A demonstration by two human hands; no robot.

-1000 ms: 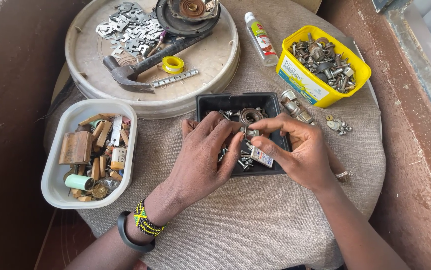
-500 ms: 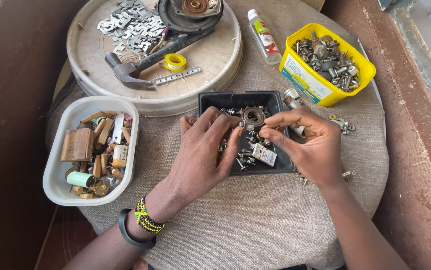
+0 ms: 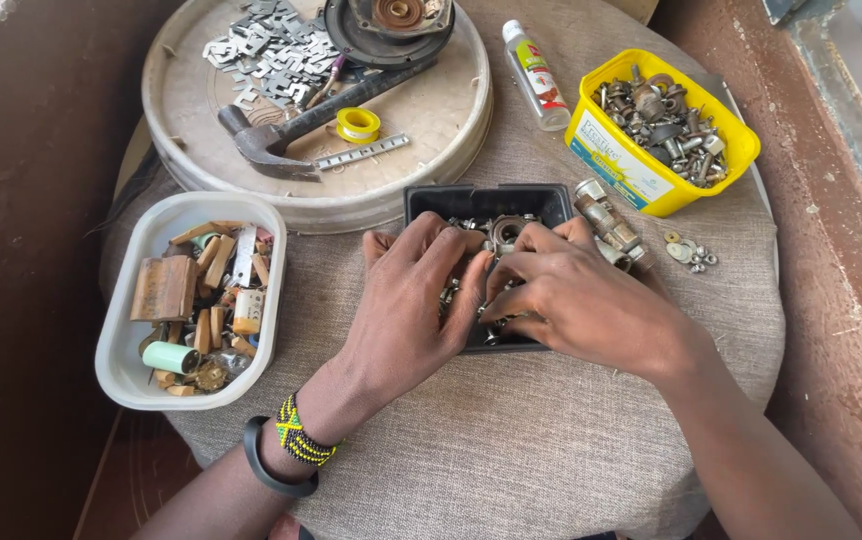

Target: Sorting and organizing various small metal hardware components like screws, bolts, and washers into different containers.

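We have both hands over the black tray (image 3: pixel 431 200) at the worktop's (image 3: pixel 511 450) centre. Our left hand (image 3: pixel 406 300) lies fingers loosely spread, pointing toward 1 o'clock into the small metal parts (image 3: pixel 501 232). Our right hand (image 3: pixel 576 295) curls beside it, fingertips together, perhaps pinching a part; we cannot tell. The yellow tub (image 3: pixel 631 175) sits at 2 o'clock, the white tray (image 3: pixel 121 370) at 9.

I saw the black rectangular tray (image 3: pixel 431 200), filled with small metal parts (image 3: pixel 503 232), sitting mid-table under both hands.
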